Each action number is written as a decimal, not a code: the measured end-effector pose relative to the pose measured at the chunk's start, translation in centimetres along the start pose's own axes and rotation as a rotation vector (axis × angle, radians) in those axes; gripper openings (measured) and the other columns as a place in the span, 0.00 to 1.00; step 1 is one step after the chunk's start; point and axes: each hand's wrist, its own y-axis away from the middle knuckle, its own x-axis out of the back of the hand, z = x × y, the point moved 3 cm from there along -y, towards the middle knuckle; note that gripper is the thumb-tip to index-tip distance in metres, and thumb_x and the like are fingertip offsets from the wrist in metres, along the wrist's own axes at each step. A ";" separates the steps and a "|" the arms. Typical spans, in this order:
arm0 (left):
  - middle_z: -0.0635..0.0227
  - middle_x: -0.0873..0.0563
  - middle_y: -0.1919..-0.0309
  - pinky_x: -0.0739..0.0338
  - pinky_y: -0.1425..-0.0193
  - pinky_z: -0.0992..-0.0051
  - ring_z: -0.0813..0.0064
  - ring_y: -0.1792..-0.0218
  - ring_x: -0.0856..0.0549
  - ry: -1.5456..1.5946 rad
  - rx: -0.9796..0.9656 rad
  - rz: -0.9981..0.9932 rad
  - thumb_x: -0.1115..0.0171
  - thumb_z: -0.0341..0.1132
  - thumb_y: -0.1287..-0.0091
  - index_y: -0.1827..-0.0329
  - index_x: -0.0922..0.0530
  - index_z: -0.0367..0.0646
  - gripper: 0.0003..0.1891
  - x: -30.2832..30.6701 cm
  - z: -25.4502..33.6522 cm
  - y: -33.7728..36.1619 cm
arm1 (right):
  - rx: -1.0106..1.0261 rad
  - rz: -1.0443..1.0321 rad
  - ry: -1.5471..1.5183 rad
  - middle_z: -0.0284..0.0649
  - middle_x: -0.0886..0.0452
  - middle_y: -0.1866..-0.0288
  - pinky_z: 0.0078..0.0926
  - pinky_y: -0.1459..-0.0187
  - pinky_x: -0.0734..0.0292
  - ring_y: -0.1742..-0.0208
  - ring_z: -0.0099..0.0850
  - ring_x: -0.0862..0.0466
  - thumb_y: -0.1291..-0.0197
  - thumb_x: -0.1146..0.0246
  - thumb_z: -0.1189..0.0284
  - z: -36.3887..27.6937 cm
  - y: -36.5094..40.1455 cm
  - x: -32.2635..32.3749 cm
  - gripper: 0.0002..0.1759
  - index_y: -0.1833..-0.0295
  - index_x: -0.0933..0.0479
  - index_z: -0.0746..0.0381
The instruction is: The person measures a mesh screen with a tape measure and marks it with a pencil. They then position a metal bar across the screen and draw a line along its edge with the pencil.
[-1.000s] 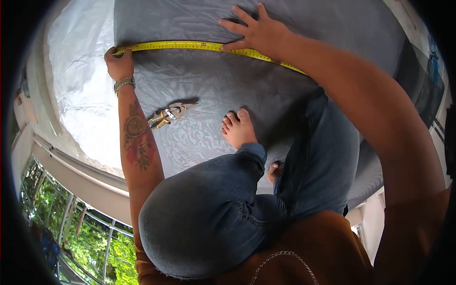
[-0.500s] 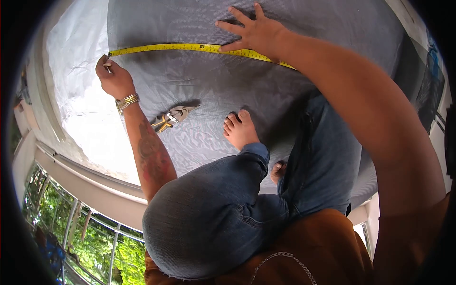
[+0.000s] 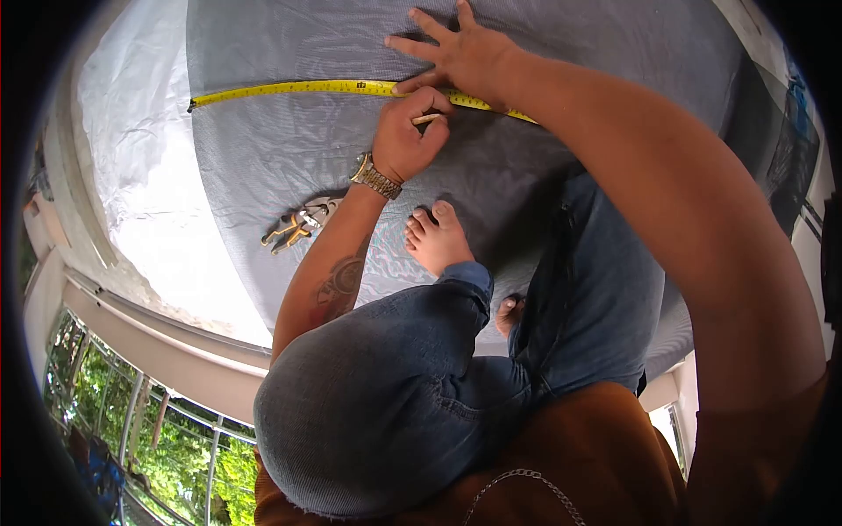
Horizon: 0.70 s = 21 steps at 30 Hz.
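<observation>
While my right hand (image 3: 465,60) lies flat with its fingers spread wide, its thumb against the yellow tape measure (image 3: 289,88), my left hand (image 3: 410,136) curls close by, fingers pinched around a slim, pale stub (image 3: 427,118). I can't tell whether those knuckles touch the tape's lower edge. A metal link watch (image 3: 377,178) circles my left wrist; my tattooed left forearm (image 3: 329,272) slants up from below. The tape, a gently bowed strip, runs across grey, finely textured, wrinkled fabric (image 3: 263,158), its dark tip at the border with bright, creased white sheeting (image 3: 132,140). Snips (image 3: 309,216) with metal workings and black-and-yellow grips lie partly hidden by that forearm. Figures line the tape, too small to read.
</observation>
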 end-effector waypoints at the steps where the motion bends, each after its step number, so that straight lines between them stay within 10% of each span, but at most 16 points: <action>1: 0.60 0.13 0.70 0.19 0.61 0.68 0.62 0.69 0.11 -0.001 0.001 0.000 0.38 0.26 0.38 0.63 0.19 0.39 0.03 -0.2 0.2 -0.1 | 0.004 0.000 -0.008 0.33 0.56 0.10 0.74 0.26 0.41 0.13 0.53 0.52 0.22 0.50 0.61 0.0 0.0 0.1 0.32 0.18 0.44 0.21; 21: 0.56 0.18 0.71 0.25 0.62 0.54 0.48 0.65 0.18 -0.318 -0.226 0.052 0.36 0.21 0.46 0.67 0.27 0.41 0.09 -2.4 -0.7 -0.1 | 0.029 0.046 -0.007 0.37 0.53 0.11 0.76 0.28 0.40 0.14 0.55 0.49 0.24 0.47 0.59 0.0 -0.1 -0.1 0.31 0.20 0.40 0.23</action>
